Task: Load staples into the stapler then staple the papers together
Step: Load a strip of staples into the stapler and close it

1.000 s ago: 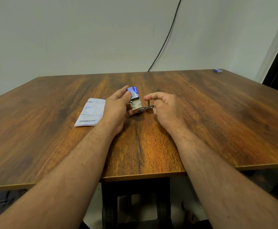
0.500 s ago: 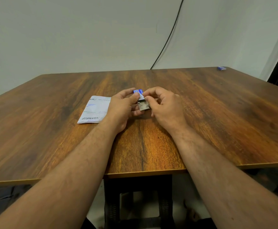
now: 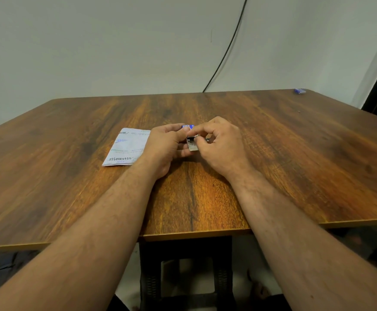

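A plain pale wall stands behind a wood-grain bench (image 3: 272, 153), and a black cable (image 3: 228, 48) runs down the wall to the bench's far edge. Both forearms reach out over the near edge and meet around the middle of the bench.

The small stapler (image 3: 192, 143) sits between the two hands. It looks opened up: a blue top part shows just beyond the left thumb, and a grey metal channel lies below it, facing up. What is inside that channel is too small and blurred to tell. The left hand (image 3: 167, 144) grips the stapler from its side, thumb up near the blue part and fingers curled under. The right hand (image 3: 219, 144) is curled in against the metal part, its thumb and forefinger pinched close at the channel; whether they hold staples I cannot tell.

The folded papers (image 3: 127, 147), white with lines of writing, lie flat on the bench just outside the left hand, partly tucked behind it. Well beyond the right hand, at the far corner, rests a small blue box (image 3: 299, 91).
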A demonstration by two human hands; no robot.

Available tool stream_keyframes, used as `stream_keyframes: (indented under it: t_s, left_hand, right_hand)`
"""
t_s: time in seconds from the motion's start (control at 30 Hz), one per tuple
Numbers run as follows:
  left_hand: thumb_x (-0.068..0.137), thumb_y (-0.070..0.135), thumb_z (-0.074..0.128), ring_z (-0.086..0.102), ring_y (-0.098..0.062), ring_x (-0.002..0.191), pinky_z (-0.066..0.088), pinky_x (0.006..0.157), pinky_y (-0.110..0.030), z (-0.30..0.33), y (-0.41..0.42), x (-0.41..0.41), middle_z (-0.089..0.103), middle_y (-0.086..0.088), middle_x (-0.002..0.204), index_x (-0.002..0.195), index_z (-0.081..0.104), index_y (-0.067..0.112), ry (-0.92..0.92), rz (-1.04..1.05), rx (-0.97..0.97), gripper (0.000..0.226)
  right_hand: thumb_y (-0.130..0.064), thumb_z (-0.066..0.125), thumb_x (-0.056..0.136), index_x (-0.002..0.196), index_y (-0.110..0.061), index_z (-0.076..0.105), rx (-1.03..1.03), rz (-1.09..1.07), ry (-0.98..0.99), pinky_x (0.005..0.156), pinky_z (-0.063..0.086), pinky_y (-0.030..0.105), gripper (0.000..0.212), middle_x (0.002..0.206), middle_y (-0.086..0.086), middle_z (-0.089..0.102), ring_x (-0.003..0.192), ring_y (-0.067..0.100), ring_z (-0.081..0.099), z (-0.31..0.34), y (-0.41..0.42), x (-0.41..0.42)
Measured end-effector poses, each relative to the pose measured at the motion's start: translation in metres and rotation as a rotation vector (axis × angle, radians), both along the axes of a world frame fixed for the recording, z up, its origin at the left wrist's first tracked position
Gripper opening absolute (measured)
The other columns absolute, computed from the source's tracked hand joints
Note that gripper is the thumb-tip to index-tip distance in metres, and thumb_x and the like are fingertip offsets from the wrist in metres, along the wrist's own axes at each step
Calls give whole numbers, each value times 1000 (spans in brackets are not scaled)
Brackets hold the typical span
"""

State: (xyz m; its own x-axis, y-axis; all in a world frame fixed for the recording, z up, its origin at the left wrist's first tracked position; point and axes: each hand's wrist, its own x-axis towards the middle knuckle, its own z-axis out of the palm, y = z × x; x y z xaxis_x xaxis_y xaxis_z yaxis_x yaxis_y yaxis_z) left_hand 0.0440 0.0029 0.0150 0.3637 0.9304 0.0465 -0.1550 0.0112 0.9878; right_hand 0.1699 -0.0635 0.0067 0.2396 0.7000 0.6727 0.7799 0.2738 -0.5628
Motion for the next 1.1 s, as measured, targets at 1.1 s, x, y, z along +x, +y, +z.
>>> stream_keyframes:
  t_s: [1.1]
  left_hand:
    - [95, 8, 63, 68, -22, 67, 62, 62, -36, -6, 7, 3, 73, -12, 93, 129, 56, 6, -22, 5, 39, 35]
  right_hand:
    - [-14, 73, 79, 80, -20, 78, -140, -20, 89, 65, 36, -1, 8, 85, -6, 64, 71, -4, 55, 1, 0, 1]
